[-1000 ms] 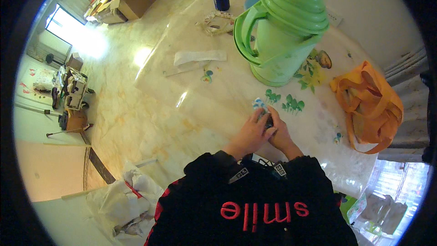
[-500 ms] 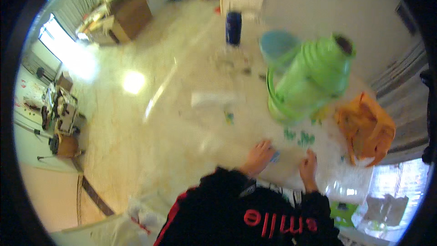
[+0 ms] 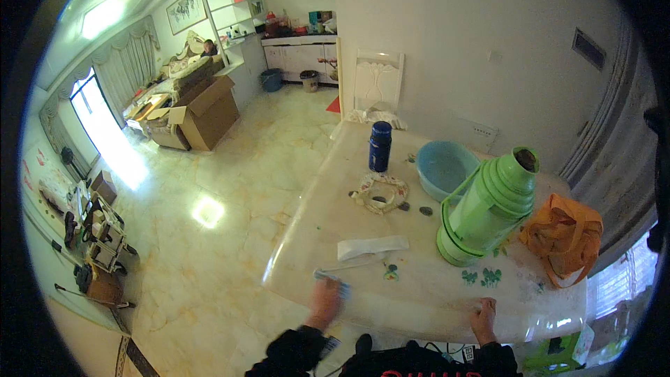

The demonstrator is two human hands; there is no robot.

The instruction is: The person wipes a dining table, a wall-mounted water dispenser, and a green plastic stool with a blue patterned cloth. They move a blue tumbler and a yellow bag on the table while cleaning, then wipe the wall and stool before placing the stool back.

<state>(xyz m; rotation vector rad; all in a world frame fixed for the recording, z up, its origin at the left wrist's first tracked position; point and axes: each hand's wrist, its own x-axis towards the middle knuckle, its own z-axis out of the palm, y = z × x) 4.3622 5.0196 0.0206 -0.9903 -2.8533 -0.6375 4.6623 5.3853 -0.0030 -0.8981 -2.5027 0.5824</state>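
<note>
At the near left edge of the table (image 3: 440,293), my left hand (image 3: 325,306) is closed on a small pale-blue, cloth-like piece (image 3: 341,286). A thin whitish line runs from it over the tabletop; what it is I cannot tell. My right hand (image 3: 483,317) rests farther right by the near edge, fingers curled in. Whether anything is inside them is hidden. Just beyond my left hand lies a flat white strip (image 3: 373,246). Green leaf-like patterns (image 3: 481,278) show on the tabletop beyond my right hand.
A large green thermos flask (image 3: 481,213) stands tall at the right, beside an orange bag (image 3: 565,237). Behind it are a blue basin (image 3: 443,167), a dark blue bottle (image 3: 380,146) and a ring-shaped patterned cloth (image 3: 380,193). A white chair (image 3: 378,84) stands beyond the table.
My left hand has moved left to the table's edge with the pale-blue piece. My right hand stays near the front edge. The head view has tilted up, showing more of the room.
</note>
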